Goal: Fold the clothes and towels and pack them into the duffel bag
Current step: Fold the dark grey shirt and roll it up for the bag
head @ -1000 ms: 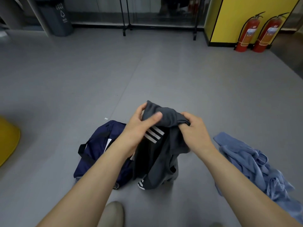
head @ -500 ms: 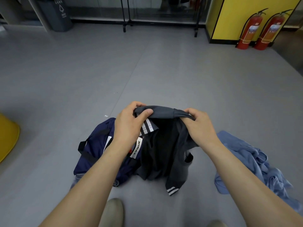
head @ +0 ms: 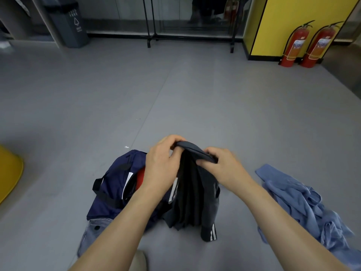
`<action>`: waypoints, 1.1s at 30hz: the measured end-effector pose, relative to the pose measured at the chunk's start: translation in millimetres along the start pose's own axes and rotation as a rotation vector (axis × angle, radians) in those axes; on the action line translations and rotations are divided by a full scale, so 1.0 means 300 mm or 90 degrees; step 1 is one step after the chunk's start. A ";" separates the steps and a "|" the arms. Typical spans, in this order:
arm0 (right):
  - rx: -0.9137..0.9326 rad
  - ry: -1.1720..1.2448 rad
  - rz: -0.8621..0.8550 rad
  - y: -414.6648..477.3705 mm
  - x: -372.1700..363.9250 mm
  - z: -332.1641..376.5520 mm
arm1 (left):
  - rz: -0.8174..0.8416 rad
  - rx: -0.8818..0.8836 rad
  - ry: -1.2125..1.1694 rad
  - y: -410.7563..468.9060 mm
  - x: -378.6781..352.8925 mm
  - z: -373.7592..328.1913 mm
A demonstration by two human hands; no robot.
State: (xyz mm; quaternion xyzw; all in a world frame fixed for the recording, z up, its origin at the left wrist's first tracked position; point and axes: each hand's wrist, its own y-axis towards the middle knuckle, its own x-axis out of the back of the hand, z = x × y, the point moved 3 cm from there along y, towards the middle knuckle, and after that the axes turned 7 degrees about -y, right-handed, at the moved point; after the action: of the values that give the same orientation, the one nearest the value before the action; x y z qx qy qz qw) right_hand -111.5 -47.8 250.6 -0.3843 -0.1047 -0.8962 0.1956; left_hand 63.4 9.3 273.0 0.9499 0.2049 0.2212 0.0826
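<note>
Head view: the left hand (head: 162,169) and right hand (head: 224,167) sit closer together than 0.5 s back, so the dark grey garment (head: 193,202) hangs narrower at lower centre, doubled lengthwise, hem on the floor. I judge 1 fold under way and this piece not yet packed. Both hands' fingers are curled, pinching its top edge. Count: 2 hands, 1 dark grey garment, 1 navy duffel bag (head: 115,184) at its left, 1 blue heap (head: 297,202) lower right, 1 denim piece (head: 93,229) lower left, 2 fire extinguishers (head: 295,45) upper right.

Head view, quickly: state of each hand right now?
Left hand: closed, gripping the top edge of the dark grey fabric garment with white stripes.
Right hand: closed, pinching the same garment.
</note>
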 end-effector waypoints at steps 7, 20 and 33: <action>-0.012 0.026 -0.080 -0.006 0.042 -0.006 | 0.010 0.049 0.158 0.009 0.055 0.039; 0.006 -0.098 0.014 0.010 0.004 0.014 | 0.048 -0.006 -0.111 -0.002 0.002 -0.041; -0.110 -0.156 0.146 0.032 -0.019 -0.124 | -0.012 0.061 -0.141 0.025 0.060 -0.018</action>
State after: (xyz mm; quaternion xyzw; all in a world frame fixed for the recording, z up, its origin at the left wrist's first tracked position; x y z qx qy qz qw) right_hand -127.9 -67.3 221.5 -0.5152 -0.0055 -0.8202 0.2487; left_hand 78.4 10.4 286.7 0.9694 0.2139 0.1041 0.0610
